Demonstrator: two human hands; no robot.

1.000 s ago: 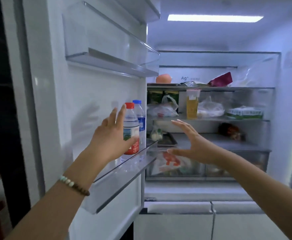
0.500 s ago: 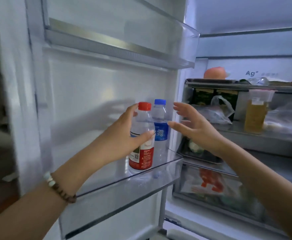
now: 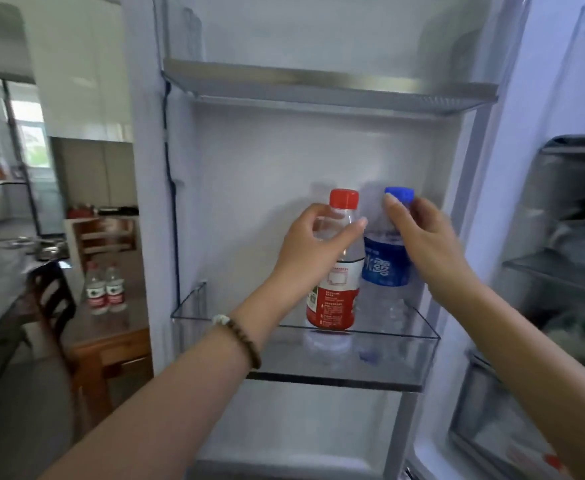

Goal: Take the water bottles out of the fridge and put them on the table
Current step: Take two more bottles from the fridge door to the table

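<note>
Two water bottles stand side by side in the clear door shelf (image 3: 429, 337) of the open fridge door. The red-capped bottle (image 3: 337, 296) with a red and white label is on the left; my left hand (image 3: 310, 249) grips its upper body, thumb across the front. The blue-capped bottle (image 3: 386, 271) with a blue label is on the right; my right hand (image 3: 422, 237) curls round its neck and shoulder from the right. Both bottles are upright with their bases in the shelf.
A wooden table (image 3: 111, 327) at the left carries two more red-label bottles (image 3: 105, 289), with a dark chair (image 3: 50, 299) beside it. An upper door shelf (image 3: 318, 84) hangs above the hands. The fridge interior shelves (image 3: 561, 271) lie to the right.
The view swung left to face the door shelf. My left hand stayed on the red-capped bottle; my right hand moved in from open air and closed round the blue-capped bottle.
</note>
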